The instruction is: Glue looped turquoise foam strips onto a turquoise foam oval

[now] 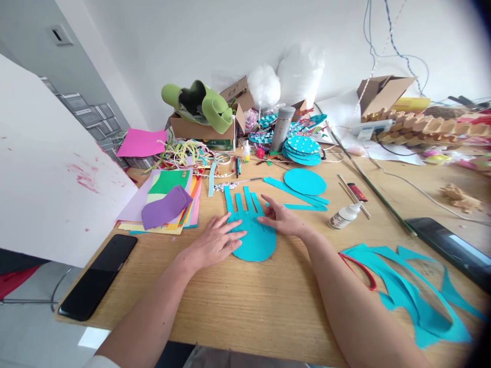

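Note:
A turquoise paper circle (255, 245) lies on the wooden table, with several narrow paper strips (247, 197) standing out from its far edge. My left hand (215, 239) rests flat on the circle's left side, fingers spread. At the right edge, my right hand (282, 217) touches the paper with its thumb, the index finger stretched forward by the rightmost strip; nothing shows in its grasp. Beyond it lie a second turquoise circle (305, 181) and some loose strips (295, 192). A white glue bottle (345, 215) stands to the right of my right hand.
Turquoise paper offcuts (406, 286) and red-handled scissors (360, 273) lie at the right. A black phone (98, 276) is at the left, below stacked coloured paper (164, 204). A grey flask (282, 129) and craft supplies line the back. A long green stick (372, 181) crosses the right side.

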